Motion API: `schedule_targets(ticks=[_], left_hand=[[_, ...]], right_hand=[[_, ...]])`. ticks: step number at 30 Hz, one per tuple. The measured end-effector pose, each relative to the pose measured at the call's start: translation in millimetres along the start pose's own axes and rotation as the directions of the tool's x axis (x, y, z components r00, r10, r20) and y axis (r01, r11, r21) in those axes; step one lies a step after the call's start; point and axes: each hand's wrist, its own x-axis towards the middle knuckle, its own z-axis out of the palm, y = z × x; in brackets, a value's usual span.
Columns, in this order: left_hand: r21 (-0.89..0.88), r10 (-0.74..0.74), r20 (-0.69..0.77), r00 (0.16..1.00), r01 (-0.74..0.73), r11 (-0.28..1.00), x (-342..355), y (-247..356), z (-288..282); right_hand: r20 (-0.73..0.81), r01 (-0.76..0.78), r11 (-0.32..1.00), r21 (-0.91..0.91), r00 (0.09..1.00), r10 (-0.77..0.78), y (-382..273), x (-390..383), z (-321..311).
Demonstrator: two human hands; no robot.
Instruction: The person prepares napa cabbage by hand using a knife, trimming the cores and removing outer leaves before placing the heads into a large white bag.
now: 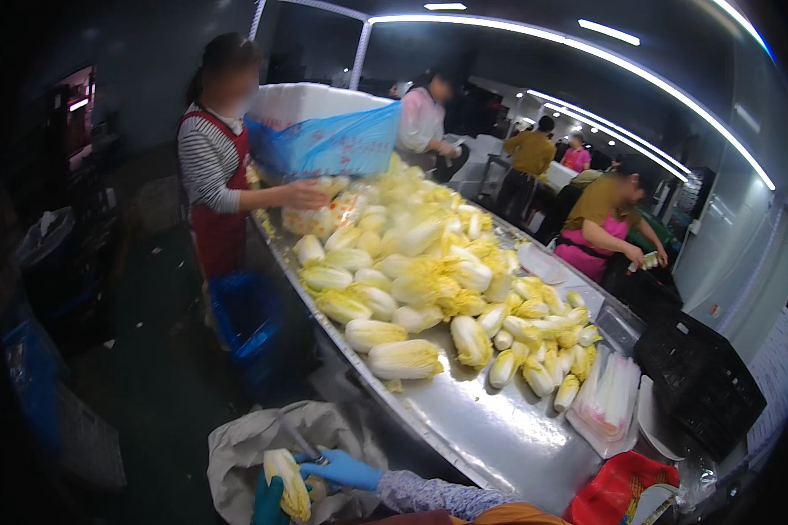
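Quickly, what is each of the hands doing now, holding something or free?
Left hand, dark teal glove: closed on a pale yellow napa cabbage.
Right hand, blue glove: grips a thin knife-like tool at the cabbage.

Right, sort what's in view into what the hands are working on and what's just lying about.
In hand:
left hand in a dark teal glove gripping a pale yellow napa cabbage
right hand in a blue glove holding a knife
grey sack beneath

Lying about:
black plastic crate
red bag
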Motion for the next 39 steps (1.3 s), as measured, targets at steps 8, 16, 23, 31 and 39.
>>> schedule_targets(ticks=[8,16,23,31,39], left_hand=[[-0.004,-0.072,-0.059,0.996,0.072,0.997,-4,24,39],[0.158,0.090,0.032,0.995,-0.094,0.983,-17,36,47],[0.267,0.125,0.056,0.991,-0.136,0.954,-12,45,48],[-0.066,-0.081,0.112,0.990,0.089,0.994,-11,37,19],[0.100,-0.001,-0.145,0.989,0.016,0.995,-6,27,19]], right_hand=[[-0.075,-0.093,0.977,-0.193,0.994,0.080,-37,-25,16],[-0.028,-0.037,0.998,-0.046,0.999,0.036,-35,-26,22],[0.020,0.038,0.981,-0.192,0.999,-0.035,-33,-23,22],[0.005,-0.047,0.995,-0.090,0.999,0.048,-27,-18,19],[-0.070,0.039,0.994,-0.102,0.996,-0.046,-16,-9,24]])
